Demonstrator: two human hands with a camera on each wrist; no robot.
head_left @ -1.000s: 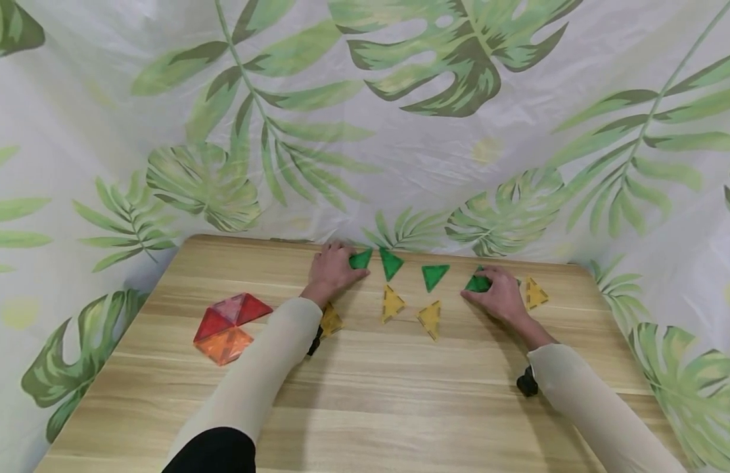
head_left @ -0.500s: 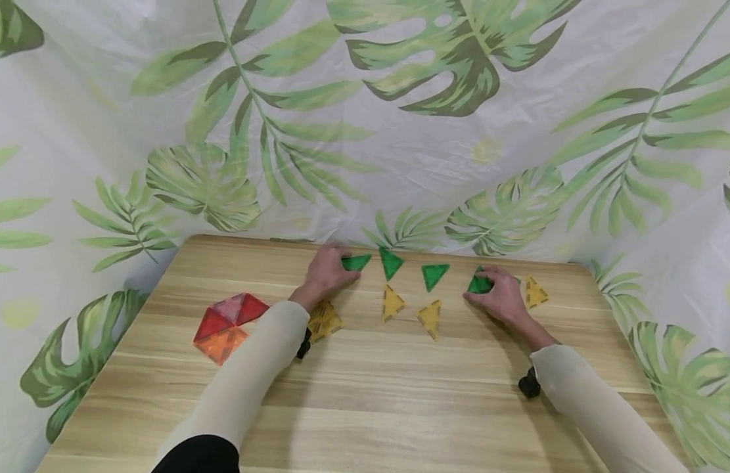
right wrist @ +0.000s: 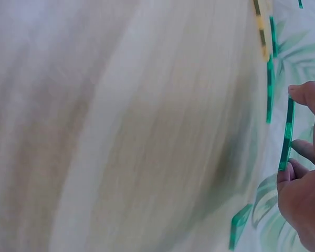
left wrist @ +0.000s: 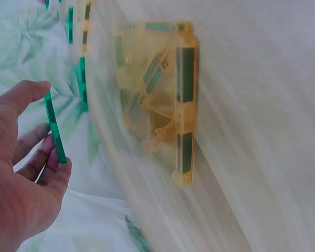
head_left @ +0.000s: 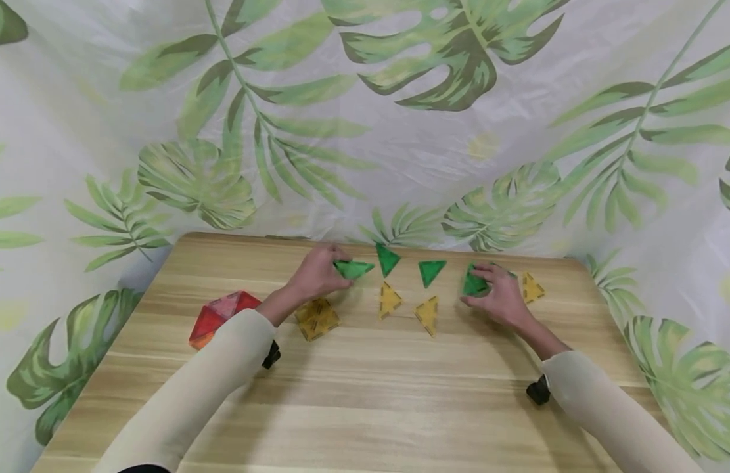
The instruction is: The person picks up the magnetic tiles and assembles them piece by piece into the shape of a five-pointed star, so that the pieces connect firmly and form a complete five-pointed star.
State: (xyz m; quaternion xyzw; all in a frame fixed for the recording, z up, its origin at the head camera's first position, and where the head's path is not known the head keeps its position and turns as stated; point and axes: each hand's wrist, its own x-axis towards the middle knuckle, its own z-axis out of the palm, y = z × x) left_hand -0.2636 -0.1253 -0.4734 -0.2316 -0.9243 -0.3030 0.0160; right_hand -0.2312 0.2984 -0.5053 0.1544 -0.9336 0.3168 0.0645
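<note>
Hands [head_left: 314, 272] pinching two green triangles [head_left: 355, 270], one each

The right hand [head_left: 502, 299] partly hides a green tile [head_left: 474, 286]; the left sleeve [head_left: 193, 394] covers part of an orange tile [head_left: 200, 341].

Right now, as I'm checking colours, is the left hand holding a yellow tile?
No, the left hand pinches a green tile, while the yellow tiles lie on the table.
</note>
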